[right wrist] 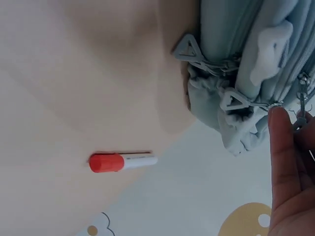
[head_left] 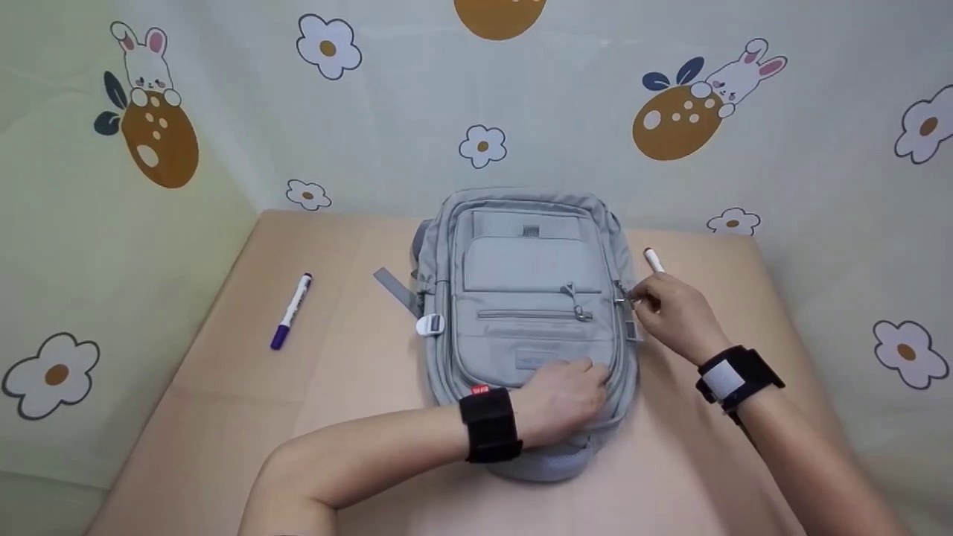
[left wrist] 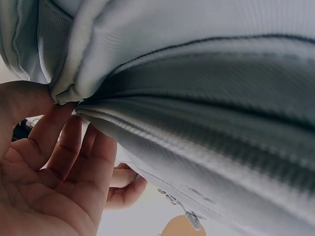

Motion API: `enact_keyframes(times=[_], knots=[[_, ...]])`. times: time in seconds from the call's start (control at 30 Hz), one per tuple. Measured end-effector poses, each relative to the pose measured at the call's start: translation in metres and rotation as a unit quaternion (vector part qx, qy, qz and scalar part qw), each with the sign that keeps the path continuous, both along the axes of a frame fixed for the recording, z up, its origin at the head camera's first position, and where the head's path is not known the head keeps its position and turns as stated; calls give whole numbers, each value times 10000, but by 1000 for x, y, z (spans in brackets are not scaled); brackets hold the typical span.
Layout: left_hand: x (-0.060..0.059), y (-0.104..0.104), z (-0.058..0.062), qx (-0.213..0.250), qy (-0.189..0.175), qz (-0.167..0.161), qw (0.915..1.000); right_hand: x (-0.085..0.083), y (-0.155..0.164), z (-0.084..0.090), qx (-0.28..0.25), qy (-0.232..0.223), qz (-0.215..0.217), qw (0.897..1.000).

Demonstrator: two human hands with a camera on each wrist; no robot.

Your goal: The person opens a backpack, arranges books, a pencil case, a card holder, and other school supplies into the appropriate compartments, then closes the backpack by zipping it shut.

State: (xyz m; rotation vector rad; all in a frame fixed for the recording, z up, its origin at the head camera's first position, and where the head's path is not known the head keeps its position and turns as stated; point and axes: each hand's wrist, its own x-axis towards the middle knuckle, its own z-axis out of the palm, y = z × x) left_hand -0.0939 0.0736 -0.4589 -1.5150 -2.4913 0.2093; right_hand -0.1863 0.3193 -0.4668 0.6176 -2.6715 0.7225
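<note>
We are at the unzipping step: our left hand pinches the grey backpack lying flat on the tabletop, while our right hand seems to pinch the side zipper pull; next, a steady pull along the zip.

Left hand pinches a fold of the grey backpack.

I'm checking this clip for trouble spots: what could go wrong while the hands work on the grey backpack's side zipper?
The right hand pinches only the small zipper pull, so it might slip off. The left hand grips the backpack near its lower front edge; a hard tug could bunch the fabric or slide the bag. The red-capped marker lies close behind the right hand and may get knocked.
</note>
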Motion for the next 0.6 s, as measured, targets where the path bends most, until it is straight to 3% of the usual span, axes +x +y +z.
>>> enact_keyframes(times=[0.13,0.4,0.5,0.6], knots=[[0,-1,0,-36,9,8,10000,4,-3,-6,3,-71,55,10000],[-2,-4,5,244,74,64,9997,4,-9,-15,117,672,-66,9976],[-7,-5,8,426,209,309,9984,5,-10,-15,104,797,-102,9967],[-12,-5,10,329,-46,792,9963,6,-11,-15,90,817,-125,9965]])
